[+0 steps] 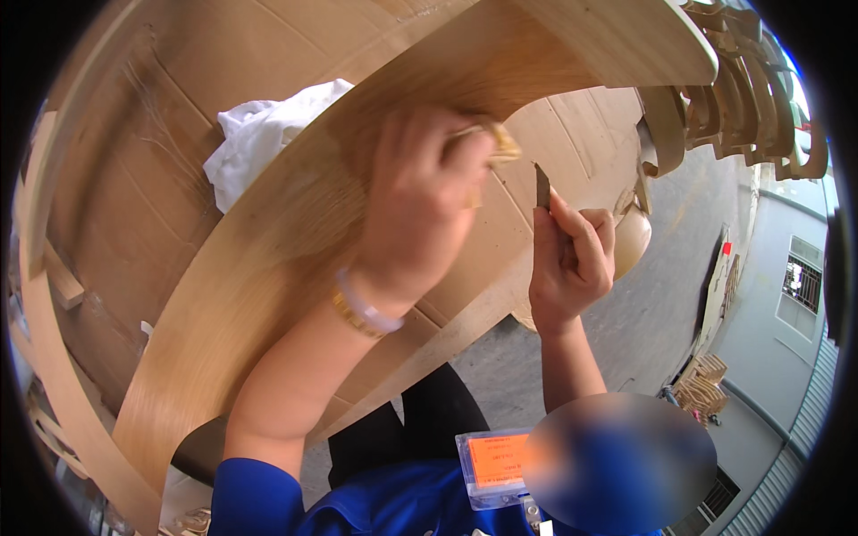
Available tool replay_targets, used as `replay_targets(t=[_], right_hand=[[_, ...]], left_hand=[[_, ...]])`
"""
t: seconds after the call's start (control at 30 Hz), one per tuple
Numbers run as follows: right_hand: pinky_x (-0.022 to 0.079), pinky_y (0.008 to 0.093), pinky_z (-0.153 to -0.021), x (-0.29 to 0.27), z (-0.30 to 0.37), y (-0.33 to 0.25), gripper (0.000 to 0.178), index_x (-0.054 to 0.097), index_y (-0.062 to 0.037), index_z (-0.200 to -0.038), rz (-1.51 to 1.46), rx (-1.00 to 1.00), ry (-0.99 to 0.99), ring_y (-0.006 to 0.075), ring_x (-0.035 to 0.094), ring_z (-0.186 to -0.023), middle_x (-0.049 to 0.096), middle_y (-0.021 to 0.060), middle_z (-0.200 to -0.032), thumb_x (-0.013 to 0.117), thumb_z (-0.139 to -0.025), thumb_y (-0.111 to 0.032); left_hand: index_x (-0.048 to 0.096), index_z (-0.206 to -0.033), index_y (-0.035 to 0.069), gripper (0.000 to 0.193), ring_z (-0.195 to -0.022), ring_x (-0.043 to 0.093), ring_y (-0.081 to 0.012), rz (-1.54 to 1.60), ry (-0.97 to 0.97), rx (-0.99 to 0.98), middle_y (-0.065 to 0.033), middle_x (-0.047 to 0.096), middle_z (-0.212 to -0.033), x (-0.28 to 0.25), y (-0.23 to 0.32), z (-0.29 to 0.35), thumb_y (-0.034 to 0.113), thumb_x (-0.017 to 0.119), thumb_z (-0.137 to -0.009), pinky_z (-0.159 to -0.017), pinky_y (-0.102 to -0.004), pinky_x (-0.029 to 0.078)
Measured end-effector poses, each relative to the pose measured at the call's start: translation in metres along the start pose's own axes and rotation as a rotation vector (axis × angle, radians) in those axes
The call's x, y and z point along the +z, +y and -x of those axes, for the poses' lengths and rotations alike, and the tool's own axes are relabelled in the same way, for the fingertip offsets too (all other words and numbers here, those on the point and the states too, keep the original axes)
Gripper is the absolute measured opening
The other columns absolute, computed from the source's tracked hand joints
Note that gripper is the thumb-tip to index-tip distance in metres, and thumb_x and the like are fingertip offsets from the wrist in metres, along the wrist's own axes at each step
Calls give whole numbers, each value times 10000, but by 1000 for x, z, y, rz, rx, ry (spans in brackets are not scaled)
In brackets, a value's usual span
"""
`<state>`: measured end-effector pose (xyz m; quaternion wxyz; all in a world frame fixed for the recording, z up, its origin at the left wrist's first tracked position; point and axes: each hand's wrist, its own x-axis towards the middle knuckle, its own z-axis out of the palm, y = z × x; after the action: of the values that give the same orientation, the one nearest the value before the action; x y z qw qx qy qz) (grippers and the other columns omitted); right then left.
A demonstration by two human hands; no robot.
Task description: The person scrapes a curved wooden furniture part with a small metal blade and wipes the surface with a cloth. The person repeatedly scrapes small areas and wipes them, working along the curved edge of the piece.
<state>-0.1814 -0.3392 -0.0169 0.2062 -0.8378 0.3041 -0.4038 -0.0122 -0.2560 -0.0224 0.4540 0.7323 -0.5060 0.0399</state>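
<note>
A long, curved bentwood panel (295, 223) with smooth pale grain sweeps from the upper right to the lower left. Across its inner edge lies my left hand (420, 192), blurred by motion, fingers curled round a folded yellowish piece (504, 143); whether that is sandpaper or cloth I cannot tell. To the right of the panel, my right hand (574, 259) pinches a thin, dark, pointed blade (542, 186) between thumb and forefinger, tip upward. The blade stands apart from the wood.
Brown cardboard (179, 192) covers the work surface. A crumpled white cloth (264, 138) lies behind the panel. Several more curved wooden pieces (733, 98) are stacked at the upper right. Wooden strips (55, 339) line the left side. Grey floor (657, 295) runs along the right.
</note>
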Motion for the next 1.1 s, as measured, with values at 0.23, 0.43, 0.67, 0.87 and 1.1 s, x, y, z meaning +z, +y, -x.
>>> replay_targets(t=[0.23, 0.43, 0.67, 0.87, 1.1], right_hand=[[393, 263, -519, 8, -3, -2, 314, 848, -31, -1090, -6, -40, -47, 88, 517, -618, 575, 17, -811, 864, -813, 116], [388, 297, -479, 28, -12, 15, 336, 848, -39, -1065, 5, -301, -93, 137, 500, -572, 528, 39, -782, 857, -770, 120], [358, 343, -452, 37, -3, 13, 247, 834, 2, -1035, 0, -464, -243, 146, 440, -551, 406, 37, -760, 872, -795, 43], [340, 341, -439, 34, 0, 10, 240, 828, 30, -1020, 106, -406, -219, 133, 428, -540, 374, 37, -757, 870, -785, 49], [352, 333, -437, 32, 0, 7, 245, 829, 33, -1010, 76, -445, -208, 127, 459, -543, 400, 36, -755, 864, -771, 77]], left_hand=[[742, -950, 83, 110, -1044, 637, -267, -177, -264, -12, -60, 637, -1075, -29, 12, 32, 82, 749, -840, -848, -413, 559], [753, -1025, 11, 207, -1074, 626, -361, -137, -470, -502, -142, 661, -1109, -129, 14, 59, -47, 786, -829, -932, -468, 526], [764, -1089, 5, 246, -1105, 694, -252, 62, -205, -752, -119, 678, -1153, -164, 3, 66, -87, 790, -863, -951, -351, 548], [766, -1099, 2, 248, -1108, 694, -255, 54, -147, -700, -133, 678, -1173, -156, 7, 62, -82, 801, -868, -944, -356, 552], [772, -1109, 1, 251, -1094, 696, -249, 70, -106, -697, -143, 687, -1172, -150, 10, 61, -80, 813, -875, -928, -353, 558]])
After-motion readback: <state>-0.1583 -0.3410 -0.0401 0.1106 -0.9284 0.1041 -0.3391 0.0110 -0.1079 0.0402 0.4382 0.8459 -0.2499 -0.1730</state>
